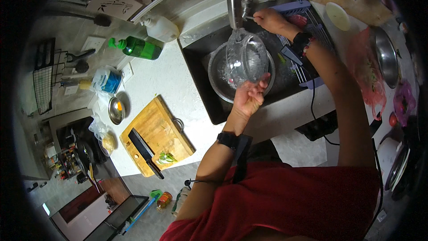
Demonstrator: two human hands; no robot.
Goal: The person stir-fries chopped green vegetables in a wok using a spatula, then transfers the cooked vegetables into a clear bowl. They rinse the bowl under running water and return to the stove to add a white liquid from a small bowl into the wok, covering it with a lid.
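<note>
My left hand [249, 97] grips the lower rim of a clear bowl [255, 60], tilted on its side under the running tap [235, 3]. Water splashes over the bowl and into a metal basin [217, 85] that stands in the dark sink [205, 102]. My right hand [267, 20] is at the tap's side lever [249, 17], its fingers closed on the lever's end. A purple-framed drying rack [311, 83] lies across the sink's right side, under my right forearm, with a pink item on it.
Left of the sink, a wooden cutting board [150, 117] holds a black cleaver [142, 145] and chopped green pieces [166, 158]. A green soap bottle [140, 48], a white pump bottle [162, 29] and a small metal bowl [116, 110] stand behind. A red plastic bag [366, 70] and a steel bowl [386, 57] are at right.
</note>
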